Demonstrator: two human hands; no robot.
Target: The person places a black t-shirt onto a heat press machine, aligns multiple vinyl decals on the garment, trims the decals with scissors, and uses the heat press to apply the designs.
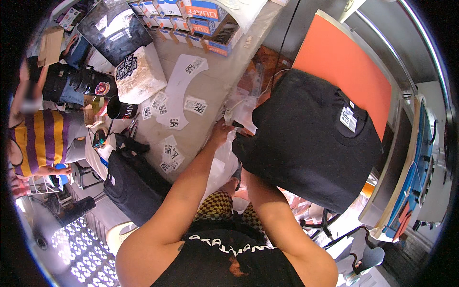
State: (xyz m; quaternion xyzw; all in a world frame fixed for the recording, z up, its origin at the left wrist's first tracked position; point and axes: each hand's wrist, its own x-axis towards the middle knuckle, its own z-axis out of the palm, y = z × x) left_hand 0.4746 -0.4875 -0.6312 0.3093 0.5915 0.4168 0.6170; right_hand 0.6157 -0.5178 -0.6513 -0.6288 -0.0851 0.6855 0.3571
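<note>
Far left: a co-worker in a striped sleeveless top (pixel 40 138), well apart from the work. Nearer, a second dark garment (pixel 136 184), folded soft and matte, at the near edge of the table (pixel 222 76).

On the table: loose black-and-white labels (pixel 169 155), small, flat, square-cornered. Possible scatter or stray pick-up, judging by light paper and a dragging forearm as likely cause. Beyond, a smooth pale curved sheet (pixel 176 91), arc-shaped, partly covered by similar labels.

Centre: left hand (pixel 221 133) with fingers curled in, just beside the shirt's edge and among translucent plastic. Cannot tell whether closed on film or cloth. Below it, thin crinkled plastic film (pixel 221 170), glossy, limp. Likely to snag, cling or split under uneven pull.

Right of centre: right forearm (pixel 265 191) running under the shirt; right hand hidden, grip impossible to tell. Above it, the black T-shirt (pixel 306 138), right of the left hand: folded into a broad rounded block, dense matte knit, pale neck label (pixel 348 119) uppermost. Possible sag or loss of fold, from poor support underneath.

Behind: flat orange board (pixel 339 62), smooth, pale-edged. Contact with shirt uncertain.
</note>
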